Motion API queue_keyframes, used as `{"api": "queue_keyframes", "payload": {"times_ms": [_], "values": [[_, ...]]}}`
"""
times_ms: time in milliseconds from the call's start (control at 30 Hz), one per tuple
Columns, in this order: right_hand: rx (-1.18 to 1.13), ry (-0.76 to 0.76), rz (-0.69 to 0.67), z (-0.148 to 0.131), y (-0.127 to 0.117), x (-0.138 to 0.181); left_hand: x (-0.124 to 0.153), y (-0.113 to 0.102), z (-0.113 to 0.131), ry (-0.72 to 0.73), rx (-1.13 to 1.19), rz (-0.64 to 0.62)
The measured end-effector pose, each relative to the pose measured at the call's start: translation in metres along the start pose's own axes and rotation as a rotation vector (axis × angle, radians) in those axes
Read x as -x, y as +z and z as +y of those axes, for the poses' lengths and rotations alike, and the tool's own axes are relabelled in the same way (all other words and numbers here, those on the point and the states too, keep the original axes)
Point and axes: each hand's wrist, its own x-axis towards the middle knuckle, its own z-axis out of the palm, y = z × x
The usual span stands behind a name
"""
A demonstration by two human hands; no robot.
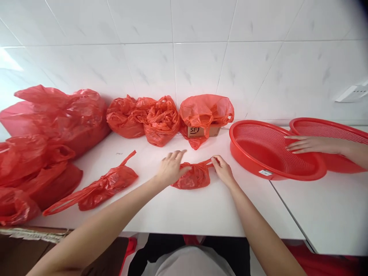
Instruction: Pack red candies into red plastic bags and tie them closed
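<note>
A small red plastic bag (196, 178), filled and bunched up, lies on the white table between my hands. My right hand (223, 169) pinches a twisted strap of the bag, drawn out to the right. Over the bag's left end, my left hand (170, 168) has its fingers stretched and its thumb apart; whether the thumb touches the plastic I cannot tell. To the left lies another tied red bag (109, 186) with a long handle trailing toward me. What the bags contain is hidden.
Several large red bags (54, 119) fill the left side. Along the tiled wall stand more red bags (161, 120) and a cardboard box (201, 132) under red plastic. At right are two red baskets (253, 165); another person's hand (313, 145) reaches over them. An opened carton (23, 253) sits below left.
</note>
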Motion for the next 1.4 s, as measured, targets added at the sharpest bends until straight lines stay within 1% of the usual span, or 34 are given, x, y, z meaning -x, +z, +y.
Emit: {"api": "queue_keyframes", "payload": {"times_ms": [100,167,200,233,300,400,433,500,533,567,600,667,733,800,867,900,967,1033,1133,1233,1300,1333,1400], "values": [[-0.153,0.015,0.099,0.006,-0.001,0.006,-0.005,0.003,0.011,0.078,0.047,-0.077],[-0.234,0.037,0.138,0.011,-0.001,0.006,-0.007,-0.003,0.007,0.077,0.086,-0.117],[-0.265,0.045,0.146,0.013,-0.001,0.005,-0.006,-0.01,0.001,0.069,0.108,-0.116],[-0.289,0.052,0.149,0.014,-0.001,0.004,-0.004,-0.022,-0.007,0.055,0.13,-0.1],[-0.319,0.06,0.142,0.016,0.001,0.003,0.004,-0.053,-0.029,0.015,0.17,-0.03],[-0.33,0.07,0.115,0.016,0.002,0.002,0.027,-0.108,-0.069,-0.075,0.219,0.112],[-0.329,0.074,0.108,0.015,0.002,0.002,0.035,-0.125,-0.084,-0.135,0.229,0.188],[-0.322,0.083,0.101,0.015,0.003,0.003,0.051,-0.15,-0.114,-0.243,0.22,0.313],[-0.317,0.086,0.1,0.015,0.003,0.003,0.057,-0.158,-0.129,-0.295,0.209,0.348],[-0.311,0.09,0.098,0.015,0.004,0.004,0.062,-0.161,-0.143,-0.365,0.203,0.362],[-0.306,0.092,0.096,0.015,0.005,0.004,0.066,-0.162,-0.157,-0.412,0.174,0.348],[-0.298,0.097,0.092,0.015,0.006,0.004,0.069,-0.157,-0.18,-0.487,0.109,0.287],[-0.294,0.101,0.082,0.014,0.006,0.002,0.07,-0.149,-0.197,-0.527,0.051,0.209],[-0.29,0.095,0.071,0.011,0.003,-0.004,0.069,-0.142,-0.205,-0.556,0.009,0.141],[-0.277,0.072,0.083,0.003,-0.005,-0.017,0.066,-0.14,-0.205,-0.573,-0.02,0.104],[-0.266,0.055,0.104,-0.003,-0.01,-0.025,0.063,-0.14,-0.2,-0.566,-0.022,0.1],[-0.243,0.026,0.154,-0.019,-0.019,-0.047,0.055,-0.141,-0.184,-0.513,-0.001,0.113],[-0.226,0.016,0.174,-0.037,-0.024,-0.073,0.041,-0.139,-0.158,-0.416,0.047,0.132],[-0.215,0.011,0.103,-0.067,-0.021,-0.11,0.014,-0.126,-0.111,-0.226,0.143,0.131],[-0.203,-0.056,-0.025,-0.096,-0.02,-0.138,-0.006,-0.102,-0.07,-0.05,0.229,0.105],[-0.177,-0.122,-0.099,-0.11,-0.026,-0.15,-0.012,-0.086,-0.052,0.018,0.274,0.093],[-0.155,-0.153,-0.12,-0.115,-0.032,-0.155,-0.013,-0.08,-0.047,0.039,0.294,0.088],[-0.09,-0.193,-0.099,-0.119,-0.045,-0.163,-0.012,-0.069,-0.044,0.058,0.325,0.077]]}}
